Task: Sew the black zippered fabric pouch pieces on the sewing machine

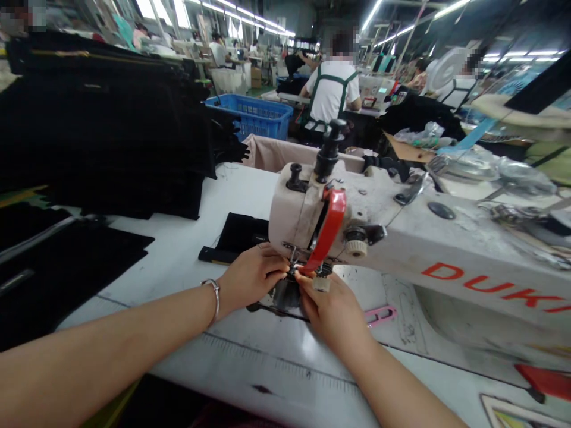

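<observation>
A white sewing machine (292,205) with a red lever guard (331,226) stands in front of me. My left hand (252,276), with a bracelet at the wrist, reaches in from the left; its thumb and fingertips are pinched together beside the needle area. My right hand (334,306) is at the other side of the needle, fingers closed and partly behind the presser parts. What lies between the fingertips is small, dark and mostly hidden. A black fabric piece (241,233) with a small label lies flat just behind my left hand, partly covered by the machine head.
A large stack of black fabric (107,131) fills the table's left, with more black pieces (66,261) nearer me. Pink thread snips (381,316) lie right of my right hand. Beyond are a blue basket (267,116), a beige cloth bin (263,154) and a seated co-worker (332,89).
</observation>
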Demonstrator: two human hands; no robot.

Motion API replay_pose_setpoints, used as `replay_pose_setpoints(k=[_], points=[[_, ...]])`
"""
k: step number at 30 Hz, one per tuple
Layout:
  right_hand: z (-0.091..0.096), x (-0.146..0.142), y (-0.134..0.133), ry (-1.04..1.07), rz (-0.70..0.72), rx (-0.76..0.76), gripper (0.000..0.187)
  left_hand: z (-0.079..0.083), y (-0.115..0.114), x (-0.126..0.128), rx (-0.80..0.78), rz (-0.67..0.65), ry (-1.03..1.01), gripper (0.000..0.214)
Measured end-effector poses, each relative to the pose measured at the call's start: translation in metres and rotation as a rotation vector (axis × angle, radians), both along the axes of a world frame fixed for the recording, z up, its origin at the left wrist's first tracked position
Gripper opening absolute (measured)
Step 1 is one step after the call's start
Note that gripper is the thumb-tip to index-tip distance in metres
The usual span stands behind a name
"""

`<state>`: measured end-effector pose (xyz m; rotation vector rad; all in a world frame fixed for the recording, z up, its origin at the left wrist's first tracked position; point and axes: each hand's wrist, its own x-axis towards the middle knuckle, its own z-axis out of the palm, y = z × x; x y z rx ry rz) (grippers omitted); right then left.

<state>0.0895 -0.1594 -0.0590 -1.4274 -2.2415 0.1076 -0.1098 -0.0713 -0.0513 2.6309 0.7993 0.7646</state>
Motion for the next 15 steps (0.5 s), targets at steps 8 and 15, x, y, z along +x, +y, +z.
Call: replay_pose_setpoints(k=[8, 15], points=[[0.006, -0.010, 0.000, -0.054, -0.056, -0.053, 0.025, -0.017, 0.004, -0.011, 0.005, 0.054, 0.047, 0.016], [0.008, -0.011, -0.001, -0.049, -0.107, -0.018, 0.019, -0.025, 0.011, -0.014, 0.001, 0.066, 0.037, 0.021]])
